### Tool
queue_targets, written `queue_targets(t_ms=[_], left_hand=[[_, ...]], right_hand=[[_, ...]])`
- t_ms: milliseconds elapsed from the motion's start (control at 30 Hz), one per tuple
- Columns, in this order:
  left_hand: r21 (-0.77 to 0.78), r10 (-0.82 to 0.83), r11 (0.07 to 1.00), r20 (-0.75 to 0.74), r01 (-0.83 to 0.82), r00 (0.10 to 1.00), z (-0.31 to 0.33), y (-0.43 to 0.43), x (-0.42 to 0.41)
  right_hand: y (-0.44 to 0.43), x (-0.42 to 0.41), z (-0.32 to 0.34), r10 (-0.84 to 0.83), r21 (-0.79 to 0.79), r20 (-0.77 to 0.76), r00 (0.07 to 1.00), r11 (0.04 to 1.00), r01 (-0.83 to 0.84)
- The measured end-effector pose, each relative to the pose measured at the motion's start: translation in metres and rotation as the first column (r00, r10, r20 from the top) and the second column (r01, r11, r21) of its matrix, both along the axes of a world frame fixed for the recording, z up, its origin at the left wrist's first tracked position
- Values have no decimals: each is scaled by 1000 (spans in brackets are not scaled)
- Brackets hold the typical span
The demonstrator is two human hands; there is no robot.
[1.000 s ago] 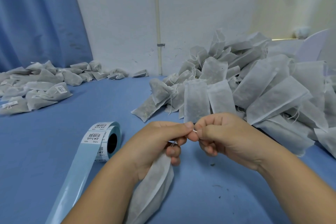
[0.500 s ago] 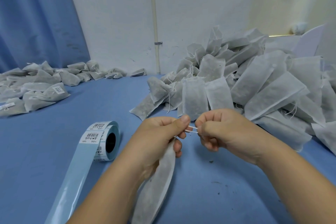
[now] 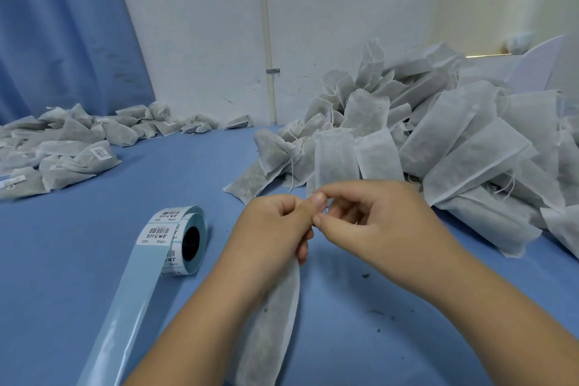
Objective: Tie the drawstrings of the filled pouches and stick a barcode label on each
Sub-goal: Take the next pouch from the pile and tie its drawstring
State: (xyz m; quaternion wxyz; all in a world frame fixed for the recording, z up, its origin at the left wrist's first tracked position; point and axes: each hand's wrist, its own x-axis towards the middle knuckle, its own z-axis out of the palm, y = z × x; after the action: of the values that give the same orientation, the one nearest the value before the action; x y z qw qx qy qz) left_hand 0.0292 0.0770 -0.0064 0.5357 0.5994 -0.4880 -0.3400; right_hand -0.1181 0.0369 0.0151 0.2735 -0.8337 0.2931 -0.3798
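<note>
A long white filled pouch (image 3: 271, 320) hangs down from my left hand (image 3: 275, 229), which grips its gathered neck above the blue table. My right hand (image 3: 372, 222) meets the left at the fingertips and pinches the thin white drawstring (image 3: 326, 210) there; most of the string is hidden by my fingers. A roll of barcode labels (image 3: 178, 238) stands on the table to the left of my hands, its blue backing strip (image 3: 122, 320) trailing toward me.
A big heap of untied pouches (image 3: 454, 147) fills the right side, right behind my hands. A spread of labelled, tied pouches (image 3: 72, 147) lies at the far left. A white wall and a blue curtain (image 3: 62, 31) stand behind. Dark crumbs (image 3: 372, 312) dot the table.
My hands drew apart half a second ago, showing two strands of string, and have now closed together again. The pouch hangs straighter below my left hand.
</note>
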Motion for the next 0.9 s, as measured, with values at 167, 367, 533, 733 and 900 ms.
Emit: queue_targets(t_ms=[167, 367, 533, 733, 900], left_hand=[[-57, 27, 998, 140, -20, 990, -1, 0, 1], [-120, 78, 991, 223, -53, 972, -2, -1, 0], [-119, 85, 991, 178, -64, 980, -4, -2, -2], [-112, 55, 993, 67, -47, 996, -3, 0, -2], [-108, 31, 994, 8, -30, 999, -1, -1, -3]], right_hand=[[-2, -3, 0, 10, 34, -32, 999, 999, -9], [-2, -3, -1, -25, 61, -66, 998, 998, 29], [0, 1, -2, -95, 101, -18, 995, 990, 96], [0, 0, 2, -103, 306, 4, 995, 947, 97], [1, 0, 4, -36, 438, 136, 990, 898, -27]])
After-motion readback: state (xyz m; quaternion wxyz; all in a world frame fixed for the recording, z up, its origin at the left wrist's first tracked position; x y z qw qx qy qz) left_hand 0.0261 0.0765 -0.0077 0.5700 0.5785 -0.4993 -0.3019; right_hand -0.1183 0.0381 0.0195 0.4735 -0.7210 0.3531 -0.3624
